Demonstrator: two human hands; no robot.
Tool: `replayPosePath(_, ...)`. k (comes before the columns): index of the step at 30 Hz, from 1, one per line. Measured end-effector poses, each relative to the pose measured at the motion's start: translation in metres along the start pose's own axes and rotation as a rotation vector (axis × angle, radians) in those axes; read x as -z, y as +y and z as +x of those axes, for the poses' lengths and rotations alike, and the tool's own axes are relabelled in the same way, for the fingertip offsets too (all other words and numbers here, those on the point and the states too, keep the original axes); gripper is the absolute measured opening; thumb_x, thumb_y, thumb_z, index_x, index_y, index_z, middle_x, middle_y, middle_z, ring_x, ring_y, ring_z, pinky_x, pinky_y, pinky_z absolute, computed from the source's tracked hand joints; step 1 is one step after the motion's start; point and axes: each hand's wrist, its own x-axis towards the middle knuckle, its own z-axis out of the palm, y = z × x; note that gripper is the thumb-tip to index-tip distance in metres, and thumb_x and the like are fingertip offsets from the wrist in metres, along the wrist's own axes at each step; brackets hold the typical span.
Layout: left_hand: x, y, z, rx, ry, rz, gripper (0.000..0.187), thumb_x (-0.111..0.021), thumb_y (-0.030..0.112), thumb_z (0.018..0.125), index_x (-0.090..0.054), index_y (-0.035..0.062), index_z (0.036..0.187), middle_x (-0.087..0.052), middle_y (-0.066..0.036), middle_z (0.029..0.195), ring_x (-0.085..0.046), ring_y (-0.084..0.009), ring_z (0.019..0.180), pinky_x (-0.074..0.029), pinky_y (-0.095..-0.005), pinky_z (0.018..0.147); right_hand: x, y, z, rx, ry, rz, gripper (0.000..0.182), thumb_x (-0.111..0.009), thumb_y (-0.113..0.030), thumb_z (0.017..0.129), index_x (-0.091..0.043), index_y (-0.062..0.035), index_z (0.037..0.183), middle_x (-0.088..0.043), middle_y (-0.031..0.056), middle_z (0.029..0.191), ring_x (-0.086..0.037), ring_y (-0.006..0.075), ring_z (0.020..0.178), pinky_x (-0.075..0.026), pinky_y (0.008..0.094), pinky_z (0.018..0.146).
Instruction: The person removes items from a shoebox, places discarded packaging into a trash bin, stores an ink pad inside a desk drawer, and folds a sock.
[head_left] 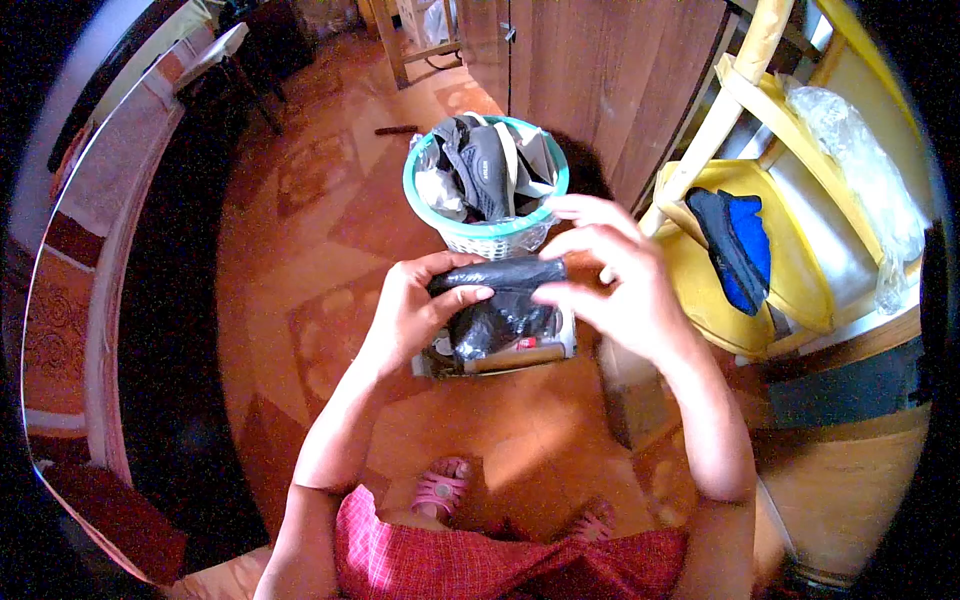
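Note:
My left hand (408, 308) is closed on the left end of a shiny black plastic bag (505, 300), thumb in front and fingers behind its folded top. The bag's lower part hangs loose and crinkled. At the bag's right end my right hand (625, 290) is open, fingers apart and slightly blurred, with the thumb tip close to the bag's edge. Below and partly behind the bag shows a small box-like container (520, 360) with a red item in it, mostly hidden.
Just beyond my hands stands a white basket with a turquoise rim (412, 192), filled with dark shoes (485, 172). To the right, a yellow chair (795, 290) holds a blue and black shoe-like item (735, 250). Clear plastic (860, 160) hangs on its frame. A wooden door (610, 80) is behind.

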Motion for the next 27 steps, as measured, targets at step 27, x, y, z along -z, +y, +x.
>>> replayPosePath(27, 0.005, 0.000, 0.011, -0.118, -0.029, 0.160, 0.027, -0.067, 0.012, 0.077, -0.063, 0.0001, 0.101, -0.066, -0.011, 0.090, -0.060, -0.0130, 0.082, -0.047, -0.0276, 0.076, -0.014, 0.009, 0.002, 0.113, 0.017, 0.029, 0.013, -0.069, -0.003, 0.070, -0.059, -0.0038, 0.079, -0.054, 0.0095, 0.108, -0.059, 0.0184, 0.089, -0.047, 0.0304, 0.079)
